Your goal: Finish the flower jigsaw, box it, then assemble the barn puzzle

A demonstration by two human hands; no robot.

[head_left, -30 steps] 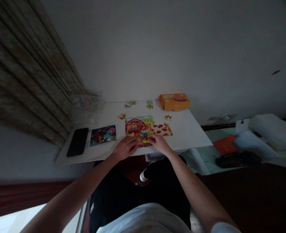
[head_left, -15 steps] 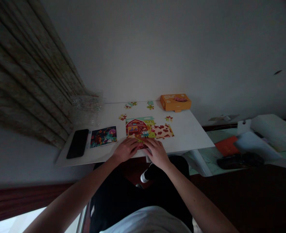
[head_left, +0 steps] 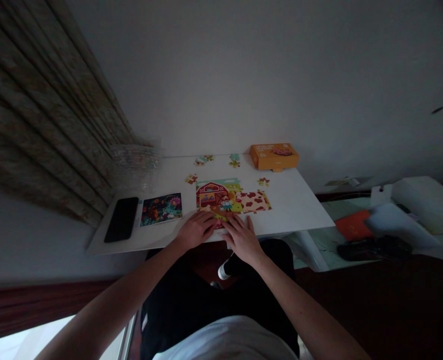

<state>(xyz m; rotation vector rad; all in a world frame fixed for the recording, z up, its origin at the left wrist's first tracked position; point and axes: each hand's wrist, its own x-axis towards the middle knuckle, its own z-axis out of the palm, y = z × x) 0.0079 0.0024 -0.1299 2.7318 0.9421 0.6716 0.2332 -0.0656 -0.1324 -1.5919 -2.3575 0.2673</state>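
Note:
A partly joined jigsaw puzzle point(head_left: 210, 196) with a red barn, a figure and a cow-spotted part lies near the table's front edge. On its lower left edge rests my left hand point(head_left: 196, 231), open, its fingers laid flat and close together. My right hand point(head_left: 243, 239) is open too, fingers spread over the lower edge beside the left one. Between the fingertips a green and red bit of the puzzle shows; the rest there is covered. Loose puzzle pieces lie behind: one point(head_left: 191, 179) at left, one point(head_left: 264, 182) at right, and small groups point(head_left: 203, 160) point(head_left: 235, 160) farther back.
On the white table point(head_left: 296, 210), a black phone point(head_left: 121, 220) and a colourful picture card point(head_left: 161, 209) lie at left. An orange box point(head_left: 275, 157) stands at the back right, bubble wrap point(head_left: 134, 167) at the back left. A lower shelf at right holds an orange packet point(head_left: 353, 225).
My right hand's fingers have spread apart on the puzzle's lower edge, uncovering a little more of it. My left hand stays nearly in place. The view has shifted slightly.

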